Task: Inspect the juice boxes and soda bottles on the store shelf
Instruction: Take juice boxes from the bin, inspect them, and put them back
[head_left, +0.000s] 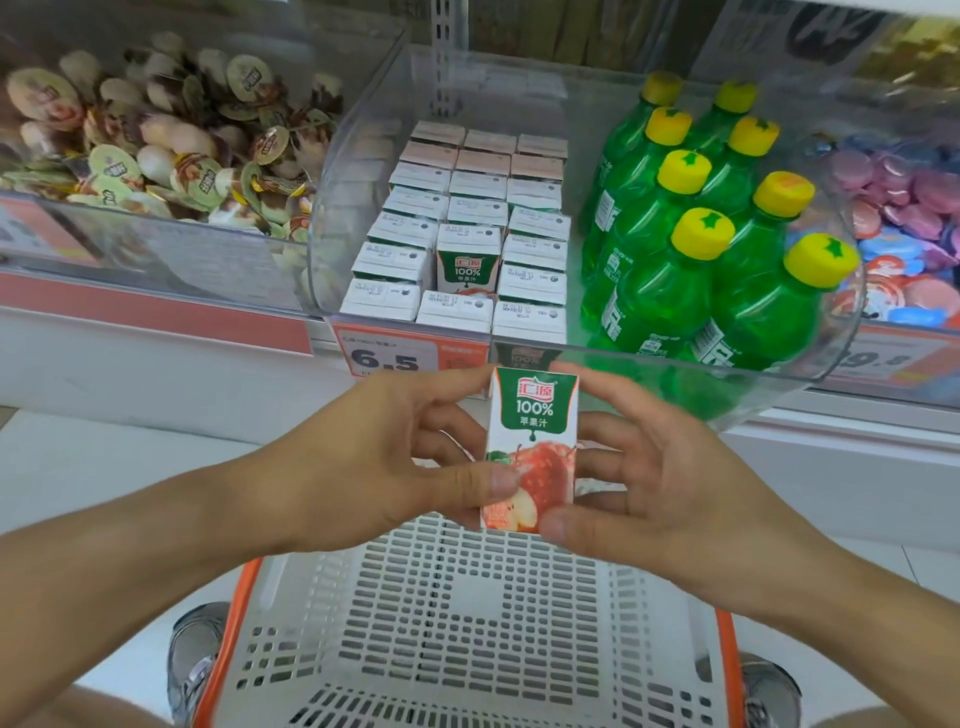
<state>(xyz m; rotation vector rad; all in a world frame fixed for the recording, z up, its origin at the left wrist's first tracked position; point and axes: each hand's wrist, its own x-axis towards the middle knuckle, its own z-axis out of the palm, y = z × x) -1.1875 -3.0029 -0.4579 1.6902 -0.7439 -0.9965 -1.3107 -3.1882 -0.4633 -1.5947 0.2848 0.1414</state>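
Below the shelf edge, over a perforated white shopping basket (467, 613) with orange rim: one juice box (532, 447), apple print, green header reading 100%. It was held upright with its front face turned toward the camera, a position that suited reading the label. The left hand (374, 467) gripped its left side, thumb laid across the lower front, fingers curled behind. The right hand (670, 488) gripped the right side, thumb at the bottom corner, fingers wrapped round the back. Both hands clasped the carton; neither was released.

On the shelf, in a clear plastic bin (363, 156): juice boxes (462, 228), packed in three close rows with tops upward, so only the white lids showed. A gap lay in the middle row, leaving the green-headed front of one box (465, 265) exposed; likely the place the held carton belonged.

Same bin, right portion: soda bottles (691, 244), green with yellow caps, standing upright and touching one another in two rows. None was handled; by judgement that part of the inspection remained to do.

Front rail, just below the boxes: price tag (387, 353) reading 6.5.

Left bin: small round foil-lidded cups (156, 145), loosely heaped. Right bin: pink and blue lidded cups (904, 228), likewise heaped.

Floor, either side of the basket: grey shoes (195, 660).
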